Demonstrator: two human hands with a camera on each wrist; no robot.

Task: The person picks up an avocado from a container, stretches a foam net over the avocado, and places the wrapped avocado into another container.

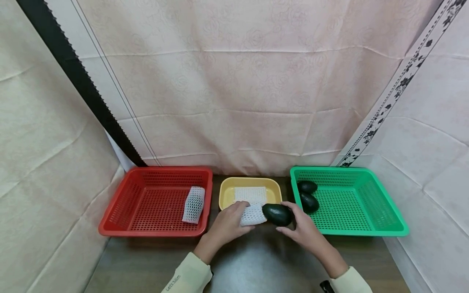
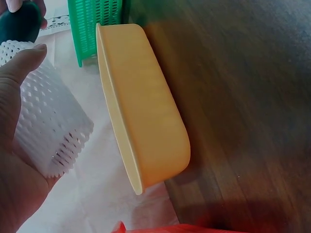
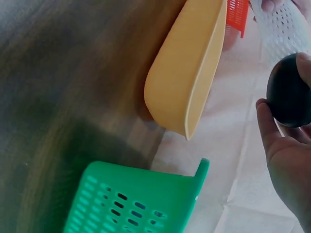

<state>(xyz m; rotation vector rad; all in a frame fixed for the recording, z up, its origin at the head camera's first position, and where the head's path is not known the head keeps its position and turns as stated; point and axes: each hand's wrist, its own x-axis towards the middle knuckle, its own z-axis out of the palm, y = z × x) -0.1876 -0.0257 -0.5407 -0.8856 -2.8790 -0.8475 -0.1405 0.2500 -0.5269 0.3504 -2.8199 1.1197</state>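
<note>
Fingers (image 3: 266,121) of the right hand (image 1: 305,227), part-curled, grip a dark avocado (image 1: 277,215) by its outer end, I'd say to leave its tip bare against the net sleeve (image 1: 253,215). The left hand (image 1: 228,224) pinches that sleeve, perhaps steadying it. Past them, the yellow tray (image 1: 225,195) holds more netting (image 1: 250,193), handy to both; the red basket (image 1: 157,203) holds another sleeve (image 1: 193,204), contents unclear, the green basket (image 1: 351,203) two avocados (image 1: 309,202).
</note>
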